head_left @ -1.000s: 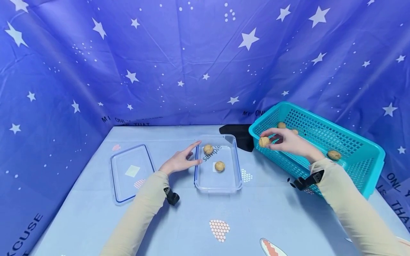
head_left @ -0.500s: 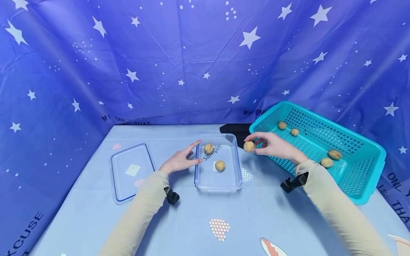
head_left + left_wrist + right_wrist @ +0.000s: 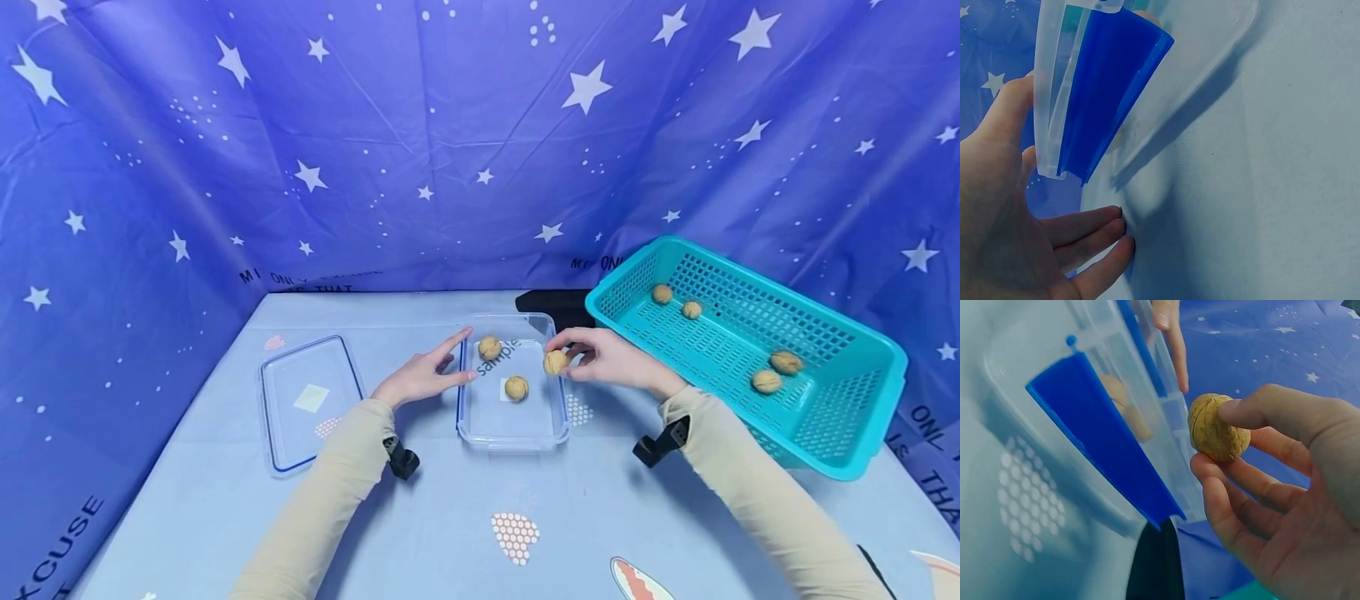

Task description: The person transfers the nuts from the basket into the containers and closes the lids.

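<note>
My right hand (image 3: 606,358) pinches a walnut (image 3: 1215,428) between thumb and fingertips, over the right rim of a clear plastic box (image 3: 517,432). Two other walnuts lie inside that box, one toward the back (image 3: 490,347) and one near the middle (image 3: 517,387). At the box's left side is my left hand (image 3: 422,379), thumb and forefinger spread along the rim. In the left wrist view a blue clip flap (image 3: 1113,81) hangs from the box's side, and the lower fingers reach out beneath it, holding nothing.
A turquoise basket (image 3: 870,400) with several walnuts (image 3: 786,362) stands on the right. On the left a clear lid with a blue seal (image 3: 309,442) lies flat on the table. A black flat shape (image 3: 551,307) shows behind the box, before the starry blue curtain (image 3: 420,150).
My right hand has carried the walnut leftward, from over the basket's left end to the box's right rim. The left hand stays in place beside the box.
</note>
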Demonstrator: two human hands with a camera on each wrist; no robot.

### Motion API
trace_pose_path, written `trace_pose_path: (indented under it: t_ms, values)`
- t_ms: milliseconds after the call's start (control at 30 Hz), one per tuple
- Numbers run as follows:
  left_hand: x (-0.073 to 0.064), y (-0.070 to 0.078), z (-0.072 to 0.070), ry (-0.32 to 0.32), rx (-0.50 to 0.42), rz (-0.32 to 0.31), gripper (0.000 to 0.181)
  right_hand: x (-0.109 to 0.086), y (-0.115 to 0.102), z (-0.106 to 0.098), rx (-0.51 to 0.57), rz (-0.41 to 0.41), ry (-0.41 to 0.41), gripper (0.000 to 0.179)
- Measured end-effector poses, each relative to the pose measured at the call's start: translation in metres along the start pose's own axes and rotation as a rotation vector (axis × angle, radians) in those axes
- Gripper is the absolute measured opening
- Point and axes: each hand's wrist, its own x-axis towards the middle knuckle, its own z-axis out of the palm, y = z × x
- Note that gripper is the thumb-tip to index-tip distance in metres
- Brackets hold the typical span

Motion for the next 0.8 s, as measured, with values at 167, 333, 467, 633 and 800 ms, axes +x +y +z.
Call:
trace_pose_path:
  t_ms: [167, 333, 467, 633, 800]
  values:
    - [0.000, -0.001, 0.000, -0.008, -0.004, -0.003, 0.079, 0.002, 0.002, 0.011, 0.002, -0.057, -0.017, 0.036]
    - [0.000, 0.000, -0.001, -0.014, 0.002, 0.004, 0.081, 0.000, 0.001, 0.022, -0.020, -0.111, -0.047, 0.035]
    - [-0.002, 0.002, -0.003, -0.019, 0.012, 0.000, 0.085, -0.003, -0.002, 0.030, -0.060, -0.110, -0.072, 0.036]
    - [-0.003, 0.004, -0.002, -0.030, 0.034, -0.005, 0.092, -0.007, -0.002, 0.038, -0.084, -0.090, -0.080, 0.036]
    - [-0.002, 0.006, 0.002, -0.021, 0.042, -0.009, 0.093, -0.009, -0.001, 0.043, -0.053, -0.101, -0.095, 0.037]
